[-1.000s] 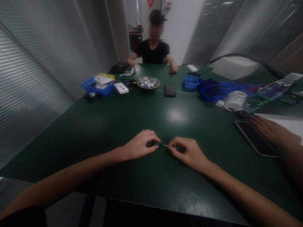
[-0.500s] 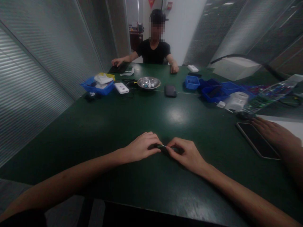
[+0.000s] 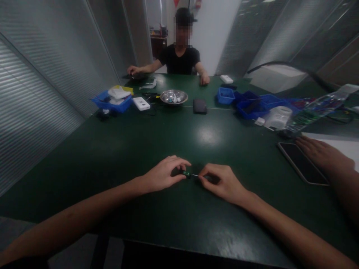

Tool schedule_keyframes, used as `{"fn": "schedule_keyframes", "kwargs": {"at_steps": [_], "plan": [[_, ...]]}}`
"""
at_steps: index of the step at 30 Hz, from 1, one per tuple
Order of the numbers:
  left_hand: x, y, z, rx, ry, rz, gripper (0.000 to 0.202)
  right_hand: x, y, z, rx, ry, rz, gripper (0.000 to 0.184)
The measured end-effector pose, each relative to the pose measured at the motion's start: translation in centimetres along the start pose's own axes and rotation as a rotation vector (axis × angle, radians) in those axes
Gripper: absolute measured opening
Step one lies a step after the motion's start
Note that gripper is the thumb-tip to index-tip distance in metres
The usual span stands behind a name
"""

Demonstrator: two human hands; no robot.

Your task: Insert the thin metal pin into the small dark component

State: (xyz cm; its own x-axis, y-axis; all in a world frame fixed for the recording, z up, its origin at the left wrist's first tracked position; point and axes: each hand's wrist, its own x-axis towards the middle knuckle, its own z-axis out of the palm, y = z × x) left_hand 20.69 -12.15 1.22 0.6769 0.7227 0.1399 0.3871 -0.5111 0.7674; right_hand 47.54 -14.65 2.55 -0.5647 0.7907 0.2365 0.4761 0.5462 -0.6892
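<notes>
A small green and black piece [image 3: 186,173], possibly a circuit board, sits at the fingertips of my left hand [image 3: 166,173]. The thumb is below it, and the index finger arches above, clear of it. My right hand [image 3: 221,183] pinches a thin tool with a slim metal shaft [image 3: 195,175], like a small screwdriver. Its tip points left at the green piece, touching or nearly so. My right fingers hide most of the handle. Both hands are low over the dark green table [image 3: 157,138].
Across the table sits a person [image 3: 182,59]. Another person's hand [image 3: 322,151] rests beside a phone [image 3: 303,163] at right. Farther back are a metal bowl [image 3: 174,103], a dark square object [image 3: 200,106], a white device [image 3: 141,104] and blue bins [image 3: 120,107].
My left index finger has lifted off the green piece, showing more of it. More of the tool's metal shaft shows at my right fingertips. The view has shifted slightly.
</notes>
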Motion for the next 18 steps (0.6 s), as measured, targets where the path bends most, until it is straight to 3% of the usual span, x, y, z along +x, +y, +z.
{"fn": "schedule_keyframes", "kwargs": {"at_steps": [6,11,18], "plan": [[0.0,0.0,0.1,0.015,-0.013,0.015,0.043,0.3,-0.1,0.3,-0.007,-0.014,-0.008,0.012],[0.1,-0.1,0.2,0.044,-0.017,0.025,0.043,0.4,-0.6,1.1,0.036,0.046,0.012,0.011],[-0.3,0.4,-0.6,0.024,-0.054,0.071,0.037,0.2,-0.5,0.5,0.011,0.086,0.032,0.015]]}}
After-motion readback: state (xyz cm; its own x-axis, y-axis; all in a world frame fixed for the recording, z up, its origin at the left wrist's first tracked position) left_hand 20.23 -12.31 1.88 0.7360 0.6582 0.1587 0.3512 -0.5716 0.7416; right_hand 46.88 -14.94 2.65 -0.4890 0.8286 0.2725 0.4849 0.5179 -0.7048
